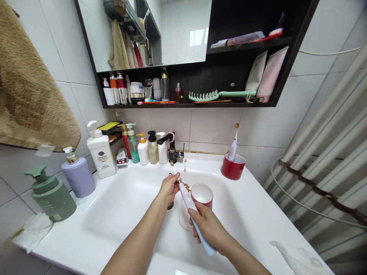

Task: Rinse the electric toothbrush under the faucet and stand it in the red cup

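Note:
Over the white sink point(120, 202), my right hand point(208, 223) is wrapped around the handle of an electric toothbrush point(187, 198), which fades from pink to light blue. The toothbrush slants up and away to the left. At its upper end my left hand point(169, 187) pinches the toothbrush head point(173, 167) where it meets the handle; whether the two are joined I cannot tell. A red cup point(207, 202) with a white inside stands in the basin just behind my right hand. Small gold-coloured pieces point(187, 187) show beside the handle, too small to name.
A black faucet point(172, 147) rises at the back. Another brush head point(185, 165) stands on the rim. At right, a second red cup point(233, 170) holds an electric toothbrush point(233, 147). Several pump bottles point(101, 154) line the left side. A dark shelf cabinet point(200, 103) hangs above.

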Tool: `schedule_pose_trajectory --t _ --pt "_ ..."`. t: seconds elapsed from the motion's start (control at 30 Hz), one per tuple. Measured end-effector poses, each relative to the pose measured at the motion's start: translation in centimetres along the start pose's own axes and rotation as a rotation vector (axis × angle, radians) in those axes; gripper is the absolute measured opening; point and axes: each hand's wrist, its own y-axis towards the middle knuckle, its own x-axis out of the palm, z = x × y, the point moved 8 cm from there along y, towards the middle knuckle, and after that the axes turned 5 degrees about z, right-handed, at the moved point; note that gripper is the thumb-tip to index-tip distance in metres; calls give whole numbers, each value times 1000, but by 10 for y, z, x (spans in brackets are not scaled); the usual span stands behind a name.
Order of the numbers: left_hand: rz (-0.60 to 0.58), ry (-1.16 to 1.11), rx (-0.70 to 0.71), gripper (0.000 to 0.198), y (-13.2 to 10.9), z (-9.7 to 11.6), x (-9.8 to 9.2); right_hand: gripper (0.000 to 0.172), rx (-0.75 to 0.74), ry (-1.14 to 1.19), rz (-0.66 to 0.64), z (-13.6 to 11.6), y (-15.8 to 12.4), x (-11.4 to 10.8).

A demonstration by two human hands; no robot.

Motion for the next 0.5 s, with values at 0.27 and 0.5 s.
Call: schedule_pose_trajectory --t 0.27,0.5 --pt "-69 0 -63 13 -9 -6 12 23 -27 7 56 -1 3 -4" --pt "-102 -26 -84 13 -10 -8 15 22 -38 -10 84 -2 2 -6"
